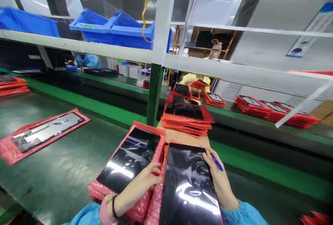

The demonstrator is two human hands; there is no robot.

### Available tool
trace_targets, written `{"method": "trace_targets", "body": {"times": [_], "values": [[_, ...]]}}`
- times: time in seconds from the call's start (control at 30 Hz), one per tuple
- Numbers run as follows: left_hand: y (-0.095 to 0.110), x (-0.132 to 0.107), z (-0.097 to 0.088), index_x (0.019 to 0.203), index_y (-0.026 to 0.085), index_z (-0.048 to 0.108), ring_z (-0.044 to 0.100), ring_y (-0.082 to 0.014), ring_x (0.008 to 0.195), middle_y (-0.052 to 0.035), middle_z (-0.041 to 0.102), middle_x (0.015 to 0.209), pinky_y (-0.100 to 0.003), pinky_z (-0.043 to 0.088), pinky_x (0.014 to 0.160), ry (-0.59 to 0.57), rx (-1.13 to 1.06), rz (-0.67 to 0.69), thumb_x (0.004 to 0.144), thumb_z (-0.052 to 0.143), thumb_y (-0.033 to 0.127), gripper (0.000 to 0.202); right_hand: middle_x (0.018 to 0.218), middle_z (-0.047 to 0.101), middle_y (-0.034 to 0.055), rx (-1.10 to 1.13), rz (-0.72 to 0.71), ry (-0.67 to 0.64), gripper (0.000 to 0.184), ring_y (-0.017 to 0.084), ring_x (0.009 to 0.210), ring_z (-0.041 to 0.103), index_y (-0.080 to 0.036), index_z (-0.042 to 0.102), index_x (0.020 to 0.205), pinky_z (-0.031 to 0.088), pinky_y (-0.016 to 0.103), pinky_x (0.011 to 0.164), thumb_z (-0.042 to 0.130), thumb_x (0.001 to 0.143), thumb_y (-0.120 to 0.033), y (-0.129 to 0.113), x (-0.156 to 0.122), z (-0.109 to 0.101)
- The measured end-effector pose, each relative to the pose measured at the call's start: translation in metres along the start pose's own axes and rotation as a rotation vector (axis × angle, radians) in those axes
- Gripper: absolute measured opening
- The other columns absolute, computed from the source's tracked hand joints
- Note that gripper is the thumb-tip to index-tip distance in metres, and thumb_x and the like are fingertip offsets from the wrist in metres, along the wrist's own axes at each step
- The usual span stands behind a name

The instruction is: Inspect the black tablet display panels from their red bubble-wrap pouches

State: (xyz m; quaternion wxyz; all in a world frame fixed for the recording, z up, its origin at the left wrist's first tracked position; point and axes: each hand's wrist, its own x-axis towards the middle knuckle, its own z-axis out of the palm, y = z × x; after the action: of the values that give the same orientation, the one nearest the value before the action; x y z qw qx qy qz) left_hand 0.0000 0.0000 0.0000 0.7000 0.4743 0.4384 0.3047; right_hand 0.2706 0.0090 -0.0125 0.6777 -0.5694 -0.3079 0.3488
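Note:
My left hand point(149, 176) rests with curled fingers on the left edge of a glossy black panel point(188, 186) that lies in front of me on red bubble wrap. My right hand point(217, 174) lies on the panel's right edge and holds a blue pen point(216, 162) between its fingers. Just left of it, a second black panel point(127, 160) sits on a stack of red bubble-wrap sleeves point(97, 190). Behind both, on a brown board, stands a pile of wrapped panels point(186, 117).
A green conveyor belt point(65, 162) carries one wrapped panel point(44, 133) at left. A green post point(154, 93) rises behind the stack. More red stacks point(275, 110) lie on the far bench. Blue bins point(117, 28) sit overhead. Another person in yellow point(194, 79) works opposite.

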Motion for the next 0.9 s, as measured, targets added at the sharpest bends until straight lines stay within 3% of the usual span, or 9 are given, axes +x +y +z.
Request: {"method": "trace_targets", "body": {"times": [0.23,0.5,0.7,0.9], "values": [[0.003,0.011,-0.001,0.104,0.018,0.052,0.047,-0.0094,0.065,0.0034,0.049,0.082,-0.021,0.032,0.052,-0.006,0.104,-0.044,0.065,0.065,0.028,0.042,0.133,0.062,0.0093,0.049,-0.095,-0.027,0.051,0.031,0.132,0.05,-0.027,0.059,0.106,0.03,0.049,0.114,0.081,0.062,-0.041,0.011,-0.01,0.006],[0.003,0.018,-0.005,0.081,0.017,0.053,0.041,-0.007,0.052,0.0081,0.044,0.064,-0.018,0.031,0.041,-0.041,0.279,-0.102,0.066,0.07,0.037,0.03,0.133,0.064,0.009,0.195,-0.089,-0.008,0.042,0.031,0.135,0.045,-0.029,0.055,0.108,0.027,0.053,0.115,0.074,0.071,-0.039,-0.002,-0.039,-0.002],[-0.003,0.022,-0.004,0.074,0.019,0.05,0.041,-0.0054,0.044,0.0099,0.046,0.058,-0.017,0.029,0.036,-0.043,0.331,-0.074,0.064,0.073,0.035,0.03,0.137,0.061,0.0054,0.349,-0.071,0.013,0.036,0.029,0.136,0.045,-0.031,0.053,0.105,0.024,0.053,0.117,0.073,0.075,-0.034,-0.007,-0.062,-0.008],[0.0,0.025,-0.003,0.073,0.018,0.049,0.039,-0.0037,0.038,0.0125,0.046,0.05,-0.016,0.032,0.035,-0.051,0.268,-0.076,0.057,0.078,0.033,0.036,0.135,0.062,0.0021,0.292,-0.053,0.0,0.038,0.027,0.14,0.039,-0.033,0.054,0.108,0.024,0.052,0.117,0.074,0.076,-0.038,-0.001,-0.074,-0.014]]}}
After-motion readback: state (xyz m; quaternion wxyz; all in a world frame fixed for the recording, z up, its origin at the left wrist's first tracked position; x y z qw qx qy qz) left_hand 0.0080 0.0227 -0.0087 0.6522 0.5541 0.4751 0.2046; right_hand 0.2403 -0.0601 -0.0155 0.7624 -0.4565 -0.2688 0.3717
